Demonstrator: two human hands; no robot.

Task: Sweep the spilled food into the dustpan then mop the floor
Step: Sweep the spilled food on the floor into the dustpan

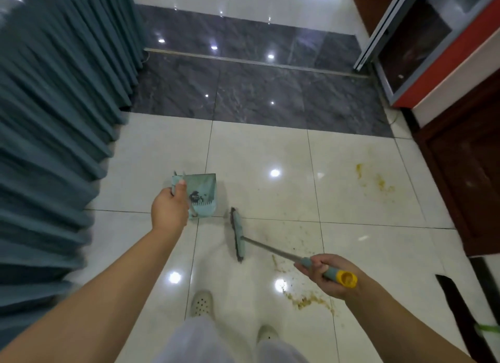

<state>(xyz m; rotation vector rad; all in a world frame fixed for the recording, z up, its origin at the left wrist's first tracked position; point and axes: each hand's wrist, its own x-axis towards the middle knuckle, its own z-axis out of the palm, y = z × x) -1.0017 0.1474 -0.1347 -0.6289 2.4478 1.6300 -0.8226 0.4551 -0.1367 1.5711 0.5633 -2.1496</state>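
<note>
My left hand grips the handle of a teal dustpan, which holds a small dark clump of debris near its comb edge. My right hand is closed around the teal and yellow grip of a broom; its head rests on the white tile just right of the dustpan, a small gap between them. Brownish spilled food is smeared on the tile near my right hand, with fine specks toward the broom. A second yellowish stain lies farther right.
Teal curtains hang along the left. A dark grey tile strip with a metal door track crosses ahead. A dark wooden cabinet and a red-trimmed glass unit stand on the right. My two feet in pale shoes are below.
</note>
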